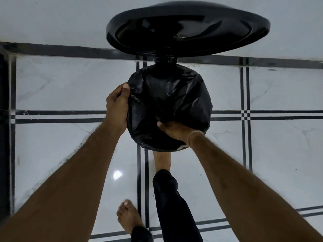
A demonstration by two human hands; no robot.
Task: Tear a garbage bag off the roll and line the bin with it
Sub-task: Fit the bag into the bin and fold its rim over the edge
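Observation:
A round black pedal bin stands on the floor below me, its mouth draped with a black garbage bag [167, 102] that is folded over the rim. The bin's black lid [188, 27] stands raised behind it. My left hand [117, 107] grips the bag's edge at the left side of the rim. At the near rim my right hand [176, 131] presses on the bag, thumb on top. My right foot [161, 161] sits at the bin's base, partly hidden under it. The bag roll is not in view.
The floor [70, 84] is glossy white tile with dark double stripes. A white wall with a dark skirting line [52, 49] runs behind the bin. My left foot [129, 217] stands on the floor nearer to me. A dark edge [4, 119] borders the far left.

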